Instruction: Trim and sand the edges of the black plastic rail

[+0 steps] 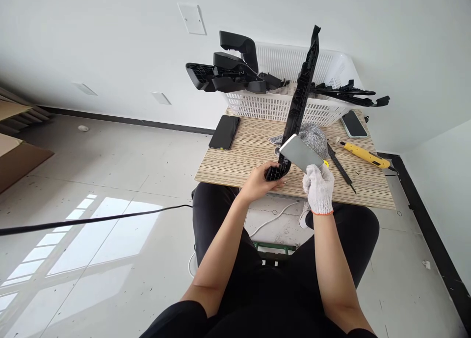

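My bare left hand [262,181] grips the lower end of a long black plastic part [300,95] that stands nearly upright over the small wooden table [239,156]. My right hand [319,188], in a white knit glove, is closed round the handle of a tool with a wide flat grey blade [300,153]. The blade lies against the black part near its lower end. A grey glove [312,134] lies on the table just behind the blade.
A white plastic basket [279,107] with several black plastic parts stands at the table's back. A black phone [224,132] lies left, another phone [353,123] right, beside a yellow utility knife [364,155] and a thin black tool [341,169]. A cable crosses the floor.
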Motion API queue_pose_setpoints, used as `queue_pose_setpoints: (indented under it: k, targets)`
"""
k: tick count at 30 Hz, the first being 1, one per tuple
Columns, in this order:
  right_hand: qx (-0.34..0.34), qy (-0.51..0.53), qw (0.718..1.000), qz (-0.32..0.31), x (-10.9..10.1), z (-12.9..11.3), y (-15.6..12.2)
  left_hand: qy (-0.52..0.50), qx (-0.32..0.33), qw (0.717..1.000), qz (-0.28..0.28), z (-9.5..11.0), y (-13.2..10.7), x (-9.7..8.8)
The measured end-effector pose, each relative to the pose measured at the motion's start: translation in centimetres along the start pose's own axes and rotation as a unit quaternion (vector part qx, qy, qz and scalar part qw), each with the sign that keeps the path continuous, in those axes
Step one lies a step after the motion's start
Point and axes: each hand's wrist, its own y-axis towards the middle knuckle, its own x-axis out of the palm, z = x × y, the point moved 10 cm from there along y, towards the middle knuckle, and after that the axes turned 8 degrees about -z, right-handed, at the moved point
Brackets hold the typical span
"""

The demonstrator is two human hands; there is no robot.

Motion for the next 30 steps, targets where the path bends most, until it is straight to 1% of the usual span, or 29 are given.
queue_pose_setpoints:
  k: [1,4,5,6,9,10,12,13,14,16,17,18,20,21,22,24,25,26,28,29,30]
  targets:
    - [0.022,-0.007,1.0,-0.012,0.1,0.3,0.0,0.006,0.003,1.0,-0.001,0.1,0.0,0.0]
    - [0.102,-0.033,0.991,-0.081,1.2,1.5,0.1,0.021,0.018,1.0,-0.002,0.5,-0.1,-0.1]
    - [0.116,-0.038,0.988,-0.093,1.4,1.7,0.3,0.022,0.022,1.0,-0.003,0.6,-0.1,-0.1]
    - [0.12,-0.041,0.988,-0.09,1.4,1.7,0.5,0.02,0.023,1.0,-0.005,0.6,-0.1,-0.1]
    - [0.107,-0.048,0.992,-0.042,0.6,1.3,1.1,0.04,0.032,0.999,-0.009,0.7,-0.1,-0.1]
    - [0.109,-0.057,0.992,-0.041,0.7,1.4,1.1,0.062,0.048,0.997,-0.007,1.1,-0.1,-0.2]
    - [0.117,-0.078,0.988,-0.069,1.3,1.7,1.1,0.114,0.089,0.99,0.003,2.0,-0.2,-0.4]
    - [0.112,-0.082,0.987,-0.075,1.4,1.7,1.0,0.129,0.099,0.987,0.006,2.1,-0.2,-0.4]
    - [0.097,-0.082,0.99,-0.065,1.2,1.4,1.0,0.13,0.095,0.987,0.006,2.0,-0.2,-0.5]
    - [0.055,-0.07,0.996,-0.024,0.5,0.6,0.9,0.107,0.067,0.992,0.001,1.4,-0.1,-0.5]
    - [0.043,-0.07,0.996,-0.018,0.4,0.3,0.9,0.101,0.063,0.993,-0.002,1.2,-0.1,-0.5]
    - [0.043,-0.079,0.995,-0.034,0.7,0.3,0.8,0.103,0.072,0.992,-0.004,1.4,-0.1,-0.4]
    - [0.063,-0.11,0.988,-0.093,1.8,0.7,0.7,0.124,0.105,0.987,-0.006,2.1,-0.2,-0.2]
    - [0.067,-0.116,0.986,-0.102,2.0,0.8,0.7,0.125,0.109,0.986,-0.007,2.2,-0.3,-0.2]
    - [0.059,-0.11,0.988,-0.089,1.8,0.7,0.7,0.113,0.097,0.989,-0.01,2.0,-0.2,-0.2]
    - [0.027,-0.082,0.996,-0.035,0.7,0.1,0.8,0.079,0.054,0.995,-0.013,1.1,-0.1,-0.3]
    - [0.021,-0.077,0.996,-0.03,0.6,0.0,0.8,0.075,0.046,0.996,-0.013,0.9,0.0,-0.3]
    - [0.027,-0.082,0.995,-0.049,0.9,0.2,0.8,0.085,0.057,0.995,-0.011,1.2,-0.1,-0.3]
    - [0.063,-0.108,0.986,-0.114,2.1,1.1,0.7,0.127,0.104,0.987,-0.005,2.2,-0.2,-0.3]
    - [0.071,-0.113,0.983,-0.125,2.2,1.3,0.7,0.137,0.116,0.984,-0.002,2.4,-0.3,-0.3]
    - [0.064,-0.107,0.986,-0.111,2.0,1.2,0.7,0.132,0.111,0.985,-0.001,2.2,-0.2,-0.3]
